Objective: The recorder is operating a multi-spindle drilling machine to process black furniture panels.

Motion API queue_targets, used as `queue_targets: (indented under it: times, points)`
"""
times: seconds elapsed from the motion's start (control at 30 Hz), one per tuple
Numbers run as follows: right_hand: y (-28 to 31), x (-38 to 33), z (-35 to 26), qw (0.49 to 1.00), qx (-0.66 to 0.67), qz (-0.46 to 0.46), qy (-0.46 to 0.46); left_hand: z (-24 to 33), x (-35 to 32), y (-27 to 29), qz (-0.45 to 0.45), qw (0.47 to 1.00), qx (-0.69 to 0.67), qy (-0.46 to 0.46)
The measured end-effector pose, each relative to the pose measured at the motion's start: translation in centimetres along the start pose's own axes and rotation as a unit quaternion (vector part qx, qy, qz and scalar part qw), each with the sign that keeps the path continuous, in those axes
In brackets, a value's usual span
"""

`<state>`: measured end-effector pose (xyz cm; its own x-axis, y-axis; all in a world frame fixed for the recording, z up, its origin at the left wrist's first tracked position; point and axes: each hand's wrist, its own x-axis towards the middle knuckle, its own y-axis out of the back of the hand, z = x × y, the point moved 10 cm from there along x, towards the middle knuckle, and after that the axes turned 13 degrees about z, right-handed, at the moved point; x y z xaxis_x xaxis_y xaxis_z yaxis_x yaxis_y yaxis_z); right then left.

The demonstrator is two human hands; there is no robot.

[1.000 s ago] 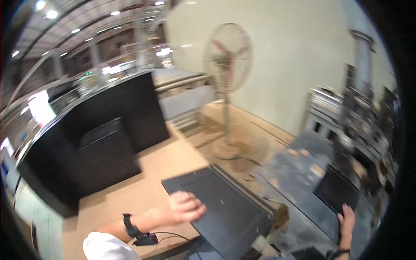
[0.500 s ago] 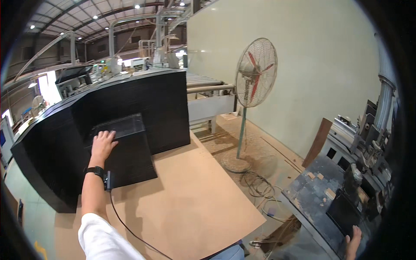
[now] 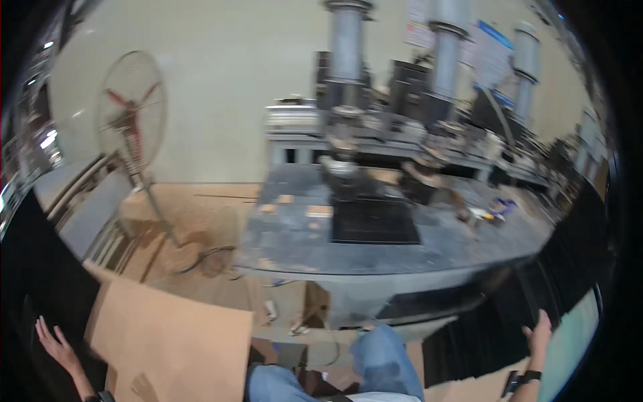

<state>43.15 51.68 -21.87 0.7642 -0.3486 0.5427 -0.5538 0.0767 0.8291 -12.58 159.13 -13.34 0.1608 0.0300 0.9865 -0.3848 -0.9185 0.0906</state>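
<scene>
Where the view reached farthest, saw a pale wall behind everything. Found a long grey work table across the middle, with tall machine columns standing along its back. Noted a pedestal fan to the left of the table, leaning in the bent picture, its foot on a brown floor. Spotted a black mat lying flat on the table under the nearest column.

Lower left, saw a large cardboard sheet, flat and tan, its left edge running up against a dark black stack. Found the left hand just beside that left edge, over the dark stack. Hand was released: fingers long and spread, palm down, thumb out, nothing in it. Could not tell whether the palm pressed the dark surface or hovered above it. Forearm came up from the lower edge, slanting toward the left rim.

Lower right, found the right hand against a dark ribbed pile that stood below the table's edge, with a pale green panel just to its right. Hand was raised upright, fingers pointing up and loosely apart, grasping nothing; blurred, so contact with the pile stayed unclear. Wrist wore a dark band. Cardboard lay well apart from this hand.

Between both arms, saw knees in blue jeans, bent, just right of the cardboard.
</scene>
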Motion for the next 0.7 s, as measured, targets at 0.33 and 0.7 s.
queue_targets:
  times: [0.33,0.7]
  points:
    - [6.5,-5.5,-15.9,0.943,0.117,0.161,0.266,81.4,0.2,13.6,-0.302,0.645,-0.665,-0.224]
    - [-1.2,-0.9,-39.1,0.819,0.338,0.126,0.447,79.3,-4.2,19.8,-0.282,0.668,-0.606,-0.327]
